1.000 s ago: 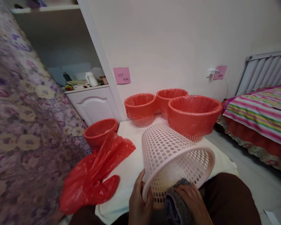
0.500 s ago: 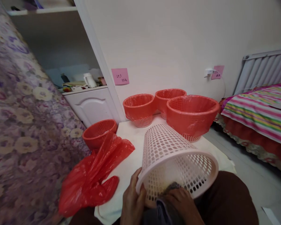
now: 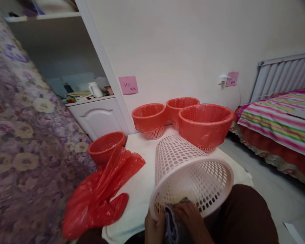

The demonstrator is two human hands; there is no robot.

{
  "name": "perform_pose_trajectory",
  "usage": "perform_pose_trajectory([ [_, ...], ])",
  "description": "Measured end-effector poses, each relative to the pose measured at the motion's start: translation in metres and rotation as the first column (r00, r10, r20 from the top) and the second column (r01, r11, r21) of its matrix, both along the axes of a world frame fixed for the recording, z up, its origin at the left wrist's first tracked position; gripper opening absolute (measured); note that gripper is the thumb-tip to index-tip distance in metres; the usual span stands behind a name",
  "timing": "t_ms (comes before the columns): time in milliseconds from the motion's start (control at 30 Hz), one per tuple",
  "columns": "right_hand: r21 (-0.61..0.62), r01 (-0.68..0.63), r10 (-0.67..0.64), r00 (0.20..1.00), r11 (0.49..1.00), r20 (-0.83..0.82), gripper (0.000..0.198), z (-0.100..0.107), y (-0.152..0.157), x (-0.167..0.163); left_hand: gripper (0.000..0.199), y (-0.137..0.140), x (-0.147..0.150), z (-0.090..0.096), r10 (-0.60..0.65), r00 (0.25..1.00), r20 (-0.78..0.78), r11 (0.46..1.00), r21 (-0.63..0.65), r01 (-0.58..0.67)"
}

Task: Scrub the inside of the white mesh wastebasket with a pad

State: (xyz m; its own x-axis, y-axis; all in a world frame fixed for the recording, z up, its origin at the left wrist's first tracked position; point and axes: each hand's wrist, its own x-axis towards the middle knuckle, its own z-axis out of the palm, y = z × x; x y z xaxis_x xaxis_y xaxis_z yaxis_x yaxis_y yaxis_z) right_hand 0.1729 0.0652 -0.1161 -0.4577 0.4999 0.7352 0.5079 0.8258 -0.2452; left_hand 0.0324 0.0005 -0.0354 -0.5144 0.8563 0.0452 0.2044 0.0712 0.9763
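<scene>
A pale pink perforated plastic wastebasket lies tipped on its side, its mouth facing me. My left hand grips the lower left of its rim, fingers closed. Inside the mouth, my right hand is closed on a dark grey cloth pressed against the lower inner wall. Part of the cloth hangs out between my two hands. To the left lies a crumpled red plastic bag.
Wastebaskets lined with red bags stand at the back: a left one, a middle one and a large right one. Another red-lined basket is beside the white-covered table. A floral curtain hangs left; a bed stands right.
My left hand has shifted right and lower along the rim, closer to my right hand. The wastebasket has turned slightly, and more of the cloth shows at its mouth.
</scene>
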Motion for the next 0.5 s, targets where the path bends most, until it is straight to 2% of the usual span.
perform_pose_trajectory([
  [67,0.043,-0.023,0.023,1.000,0.999,0.007,0.016,-0.001,-0.002,0.002,0.046,0.001,-0.010,0.013,-0.038,0.999,-0.037,0.999,-0.022,0.037],
  [167,0.069,-0.072,0.067,0.995,0.995,0.079,0.013,-0.001,0.004,0.022,0.043,0.001,-0.022,0.037,-0.032,0.987,-0.155,0.999,-0.035,0.027],
  [267,0.019,-0.174,0.171,0.977,0.984,0.125,0.015,0.009,0.014,0.049,0.044,0.000,-0.028,0.057,-0.036,0.962,-0.270,0.999,-0.047,0.024],
  [367,-0.140,-0.258,0.260,0.966,0.956,-0.004,0.019,0.041,0.013,0.073,0.042,-0.001,-0.032,0.073,0.013,0.940,-0.342,1.000,0.010,-0.010],
  [467,-0.341,-0.277,0.231,0.958,0.898,-0.171,0.026,0.085,0.000,0.095,0.038,0.001,-0.038,0.089,0.078,0.934,-0.350,0.994,0.101,-0.045],
  [500,-0.332,-0.244,0.187,0.963,0.911,-0.196,0.026,0.097,-0.004,0.102,0.038,0.002,-0.039,0.096,0.080,0.940,-0.331,0.991,0.127,-0.039],
])
